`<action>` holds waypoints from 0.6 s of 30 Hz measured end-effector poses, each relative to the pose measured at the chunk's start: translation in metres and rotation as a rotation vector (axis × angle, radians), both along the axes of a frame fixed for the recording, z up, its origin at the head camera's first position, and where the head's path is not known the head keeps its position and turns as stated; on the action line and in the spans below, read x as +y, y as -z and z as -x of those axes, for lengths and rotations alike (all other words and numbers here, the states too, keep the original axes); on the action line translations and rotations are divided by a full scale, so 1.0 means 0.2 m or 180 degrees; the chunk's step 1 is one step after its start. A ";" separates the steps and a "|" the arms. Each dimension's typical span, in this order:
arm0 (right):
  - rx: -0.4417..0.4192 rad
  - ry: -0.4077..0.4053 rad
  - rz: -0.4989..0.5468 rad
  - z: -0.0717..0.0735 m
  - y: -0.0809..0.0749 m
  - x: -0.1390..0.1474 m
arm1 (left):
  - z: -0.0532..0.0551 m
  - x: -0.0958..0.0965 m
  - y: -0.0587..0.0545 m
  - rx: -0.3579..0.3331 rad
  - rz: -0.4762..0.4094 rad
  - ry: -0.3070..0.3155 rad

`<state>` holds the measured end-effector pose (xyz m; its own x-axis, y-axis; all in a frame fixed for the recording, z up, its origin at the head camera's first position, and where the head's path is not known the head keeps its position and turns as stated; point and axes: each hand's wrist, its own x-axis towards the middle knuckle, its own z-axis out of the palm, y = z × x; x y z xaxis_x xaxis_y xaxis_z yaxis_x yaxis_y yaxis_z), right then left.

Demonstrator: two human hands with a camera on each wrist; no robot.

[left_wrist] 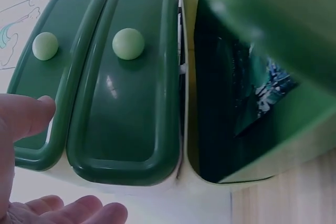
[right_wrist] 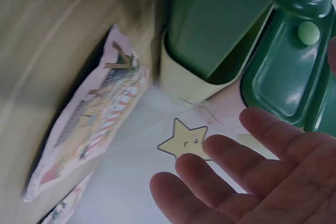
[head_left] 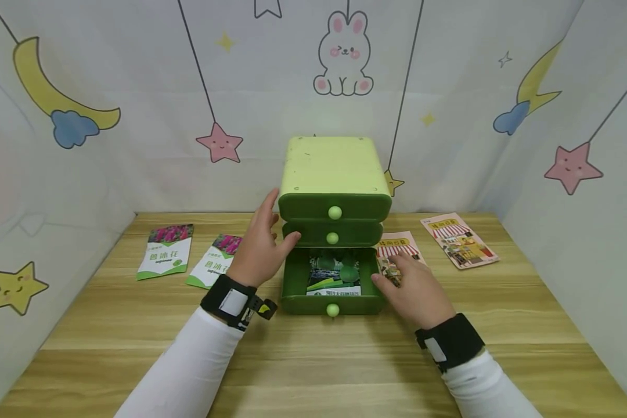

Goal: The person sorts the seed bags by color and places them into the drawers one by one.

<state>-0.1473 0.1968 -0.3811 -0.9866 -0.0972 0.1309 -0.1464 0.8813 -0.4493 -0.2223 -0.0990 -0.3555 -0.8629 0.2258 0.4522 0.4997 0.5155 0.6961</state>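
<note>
A small cabinet [head_left: 334,165] with a pale yellow-green top and three dark green drawers stands in the middle of the table. Its bottom drawer [head_left: 295,305] is pulled out, and a printed packet [head_left: 334,287] lies inside. The top drawer [left_wrist: 39,85] and middle drawer [left_wrist: 128,129] are closed. My left hand [head_left: 258,252] is at the cabinet's left side, fingers extended, thumb in front of the drawer fronts; whether it touches, I cannot tell. Beside the pulled-out drawer on the right, my right hand [head_left: 418,293] has its fingers spread and holds nothing [right_wrist: 273,182].
Two white packets with pink flowers, one farther left [head_left: 164,252] and one nearer [head_left: 214,264], lie left of the cabinet. To its right are two pink packets, one partly behind my right hand [head_left: 402,244], the other farther right [head_left: 460,241]. Patterned curtains [head_left: 136,69] enclose the table.
</note>
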 end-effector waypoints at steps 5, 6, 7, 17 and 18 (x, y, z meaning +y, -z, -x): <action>0.0087 0.0083 0.0031 -0.04 -0.04 -0.03 | 0.04 0.02 -0.03 0.0028 -0.0031 0.0102; 0.0117 0.0093 0.0046 -0.05 -0.05 -0.04 | 0.04 0.02 -0.04 0.0031 -0.0038 0.0119; 0.0155 0.0099 0.0056 -0.06 -0.05 -0.05 | 0.05 0.03 -0.04 0.0033 -0.0035 0.0127; 0.0043 -0.0148 0.0230 -0.15 -0.10 -0.16 | 0.10 0.05 -0.06 0.0017 0.0167 -0.0013; 0.0004 -0.0158 0.0238 -0.15 -0.10 -0.18 | 0.10 0.05 -0.06 0.0009 0.0176 -0.0029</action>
